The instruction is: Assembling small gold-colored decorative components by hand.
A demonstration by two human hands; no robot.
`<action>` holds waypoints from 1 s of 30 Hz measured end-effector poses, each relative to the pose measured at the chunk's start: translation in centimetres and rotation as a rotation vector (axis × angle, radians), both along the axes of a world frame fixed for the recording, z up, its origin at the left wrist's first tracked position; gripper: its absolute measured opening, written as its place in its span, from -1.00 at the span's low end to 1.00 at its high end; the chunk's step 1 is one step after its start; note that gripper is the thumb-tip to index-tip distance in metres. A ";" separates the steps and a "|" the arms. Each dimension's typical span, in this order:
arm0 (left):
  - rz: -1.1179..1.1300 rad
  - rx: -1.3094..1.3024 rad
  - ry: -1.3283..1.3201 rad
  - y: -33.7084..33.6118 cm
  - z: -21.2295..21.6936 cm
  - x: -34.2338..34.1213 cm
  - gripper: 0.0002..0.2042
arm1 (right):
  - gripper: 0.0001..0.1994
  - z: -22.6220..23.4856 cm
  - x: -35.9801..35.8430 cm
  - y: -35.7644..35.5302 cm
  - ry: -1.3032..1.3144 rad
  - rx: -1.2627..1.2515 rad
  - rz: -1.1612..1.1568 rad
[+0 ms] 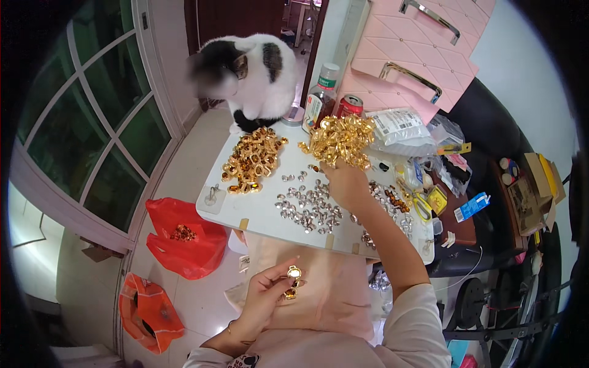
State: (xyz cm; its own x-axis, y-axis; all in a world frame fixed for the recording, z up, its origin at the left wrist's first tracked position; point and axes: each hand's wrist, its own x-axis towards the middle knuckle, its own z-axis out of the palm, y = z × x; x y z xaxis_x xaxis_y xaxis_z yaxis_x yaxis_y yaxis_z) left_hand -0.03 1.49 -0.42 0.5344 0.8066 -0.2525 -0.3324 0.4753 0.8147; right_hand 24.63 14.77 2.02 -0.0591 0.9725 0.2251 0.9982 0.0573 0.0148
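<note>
My left hand (pixel 267 293) is over my lap and pinches a small gold ring-shaped piece (pixel 293 273) with an amber part below it. My right hand (pixel 346 184) reaches forward onto the white table (pixel 257 211), its fingers closed into a heap of shiny gold pieces (pixel 340 140). A second pile of gold and amber pieces (pixel 251 161) lies to the left. Several small silver pieces (pixel 307 208) are scattered in front of my right hand.
A black and white cat (pixel 248 73) sits at the table's far edge. Behind it stand a bottle (pixel 320 98) and a red can (pixel 350 105). A red bag (pixel 184 236) with amber pieces and an orange bag (pixel 150 310) lie on the floor. Yellow scissors (pixel 422 205) and clutter crowd the right.
</note>
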 end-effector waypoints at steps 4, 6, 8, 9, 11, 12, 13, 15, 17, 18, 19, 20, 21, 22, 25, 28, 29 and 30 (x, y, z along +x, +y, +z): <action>-0.001 -0.013 -0.003 0.4 -0.2 -0.4 -0.62 | -0.66 -0.3 -0.5 0.7 -0.104 0.017 -0.015; 0.005 -0.017 -0.020 0.6 -0.4 -0.5 -0.62 | -0.67 -0.1 -0.6 0.6 -0.089 -0.007 -0.002; 0.006 -0.016 -0.020 0.8 -0.6 -0.6 -0.62 | -0.68 0.4 -0.8 0.2 0.096 -0.058 0.098; 0.011 -0.017 -0.024 0.9 -0.7 -0.6 -0.62 | -0.68 0.7 -0.8 0.3 0.093 -0.060 0.103; 0.016 0.003 -0.047 1.1 -0.9 -0.6 -0.62 | -0.68 1.2 -0.5 0.5 0.196 -0.126 0.118; 0.020 0.002 -0.049 1.1 -0.8 -0.7 -0.62 | -0.68 1.2 -0.2 0.7 0.194 -0.127 0.121; 0.016 -0.003 -0.042 1.1 -0.6 -0.7 -0.62 | -0.68 1.1 0.1 0.9 0.207 -0.136 0.132; 0.013 -0.008 -0.036 1.1 -0.6 -0.8 -0.62 | -0.68 1.1 0.2 1.1 0.219 -0.144 0.143; 0.016 0.002 -0.049 1.1 -0.8 -0.8 -0.62 | -0.71 1.2 0.0 1.1 0.193 -0.238 0.136; 0.018 0.000 -0.048 1.0 -0.7 -0.8 -0.62 | -0.71 0.9 0.0 1.1 0.194 -0.241 0.138; 0.028 -0.006 -0.053 1.0 -0.6 -0.8 -0.62 | -0.71 0.5 0.0 1.2 0.160 -0.200 0.150; 0.037 -0.013 -0.058 1.0 -0.5 -0.8 -0.62 | -0.71 0.2 0.0 1.1 0.127 -0.160 0.160; 0.038 -0.019 -0.056 1.0 -0.5 -0.8 -0.62 | -0.71 0.0 0.1 1.1 0.130 -0.166 0.161; 0.041 -0.018 -0.053 1.0 -0.5 -0.9 -0.62 | -0.70 -0.2 -0.1 1.0 0.110 -0.143 0.143; 0.067 -0.037 -0.052 1.2 -0.4 -0.8 -0.61 | -0.69 -0.2 -0.2 0.9 0.110 -0.132 0.113; 0.074 -0.058 -0.061 1.3 0.0 -0.8 -0.62 | -0.68 1.0 0.3 -0.4 0.202 -0.131 0.135; 0.063 -0.057 -0.065 1.5 0.1 -0.9 -0.63 | -0.68 1.8 0.0 -0.9 0.279 -0.115 0.174; 0.053 -0.085 -0.086 1.5 0.3 -1.1 -0.65 | -0.63 2.6 -0.6 -2.2 0.398 -0.145 0.198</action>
State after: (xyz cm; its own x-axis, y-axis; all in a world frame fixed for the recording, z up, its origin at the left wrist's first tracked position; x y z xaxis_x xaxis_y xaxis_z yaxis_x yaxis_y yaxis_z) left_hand -1.08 2.99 -0.14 0.5143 0.8118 -0.2765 -0.4259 0.5216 0.7393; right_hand 24.04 12.58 4.61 -0.1832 0.9743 0.1309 0.8943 0.2205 -0.3894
